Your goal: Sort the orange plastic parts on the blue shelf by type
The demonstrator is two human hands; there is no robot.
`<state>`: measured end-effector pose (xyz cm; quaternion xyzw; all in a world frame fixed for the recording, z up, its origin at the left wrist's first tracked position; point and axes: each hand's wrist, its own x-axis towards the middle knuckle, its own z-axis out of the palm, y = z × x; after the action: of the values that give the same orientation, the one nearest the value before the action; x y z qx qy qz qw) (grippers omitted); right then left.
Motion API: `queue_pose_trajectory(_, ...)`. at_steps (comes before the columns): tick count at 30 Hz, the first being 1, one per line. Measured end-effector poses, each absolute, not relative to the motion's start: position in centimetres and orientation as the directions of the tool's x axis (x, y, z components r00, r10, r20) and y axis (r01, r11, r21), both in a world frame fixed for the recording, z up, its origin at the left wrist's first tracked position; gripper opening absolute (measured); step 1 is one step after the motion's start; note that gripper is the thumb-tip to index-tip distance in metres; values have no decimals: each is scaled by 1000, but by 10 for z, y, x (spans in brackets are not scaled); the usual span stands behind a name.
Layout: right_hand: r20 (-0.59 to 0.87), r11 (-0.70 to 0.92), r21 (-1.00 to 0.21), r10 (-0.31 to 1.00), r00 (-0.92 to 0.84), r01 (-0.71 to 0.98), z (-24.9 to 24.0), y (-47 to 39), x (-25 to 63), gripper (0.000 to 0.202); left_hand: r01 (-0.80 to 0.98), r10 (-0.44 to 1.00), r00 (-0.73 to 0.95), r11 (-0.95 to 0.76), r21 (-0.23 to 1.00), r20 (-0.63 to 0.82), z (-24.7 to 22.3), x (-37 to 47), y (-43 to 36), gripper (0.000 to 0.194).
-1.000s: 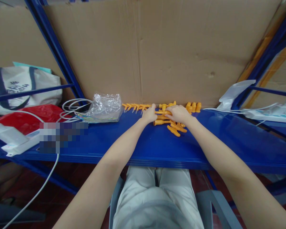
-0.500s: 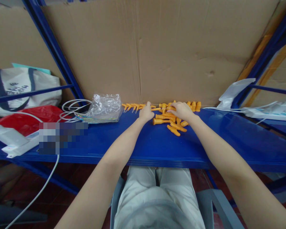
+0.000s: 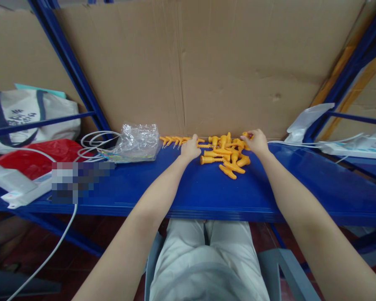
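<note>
On the far left, a canvas tote (image 3: pixel 23 115) and a red bag (image 3: pixel 53 150) sit pushed aside, which seems to leave the middle of the blue table (image 3: pixel 163 188) for the hands. A clear plastic bag (image 3: pixel 138 142) lies next, perhaps parked there as packaging. Beyond it, orange handles with metal spirals (image 3: pixel 171 141) stand in a neat row along the cardboard backing (image 3: pixel 219 75), probably lined up so each is easy to pick out. The left hand (image 3: pixel 190 148) rests at the row's right end, its fingers curled; a twisted orange shaft (image 3: pixel 203 146) shows beside it, but I cannot tell whether they grip it. The orange parts (image 3: pixel 224 152) lie in a loose heap between the hands, likely kept central for both to reach. At the heap's right edge, the right hand (image 3: pixel 257 143) has its fingers drawn narrow around a small orange piece (image 3: pixel 247 135), apparently a fingertip pinch suited to its size. A white power strip (image 3: pixel 354 151) lies well apart, farther right.
</note>
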<state>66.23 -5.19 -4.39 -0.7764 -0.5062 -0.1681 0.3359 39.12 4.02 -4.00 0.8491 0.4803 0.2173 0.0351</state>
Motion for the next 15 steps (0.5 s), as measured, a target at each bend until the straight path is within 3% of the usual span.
queue_pose_trajectory(11, 331, -563, -501, 577, 747, 657, -66, -72, 703, 19, 812, 832, 451, -533, 237, 324, -37, 392, 36, 48)
queue_pose_trajectory(15, 341, -567, -539, 530, 776, 623, -71, -71, 710, 38, 810, 830, 453, -536, 240, 325, -37, 392, 36, 49)
